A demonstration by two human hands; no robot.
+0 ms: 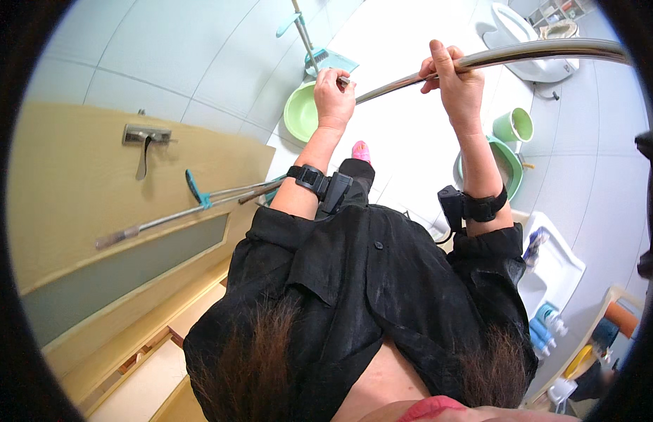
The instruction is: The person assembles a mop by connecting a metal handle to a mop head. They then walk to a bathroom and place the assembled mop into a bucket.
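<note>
My right hand (459, 88) is closed round a shiny metal pole (544, 50), its thumb pointing up along the far side. The pole runs from the right rim, where it looks thick, down toward my left hand (333, 100), thinning as it goes. Closed fingers of the left hand pinch a short grey metallic piece (344, 81). Whether that piece belongs to the pole is hidden by the hand. Just beyond the left hand lie a light green basin (300, 112) and a teal dustpan (332, 63).
A yellowish door (80, 183) with a metal handle (147, 135) stands at left, long-handled tools (165, 221) leaning by it. At right are a white toilet (513, 32), a green bucket (513, 126), a green tub (508, 172), a white washbasin (562, 264) and a shelf with bottles (544, 330).
</note>
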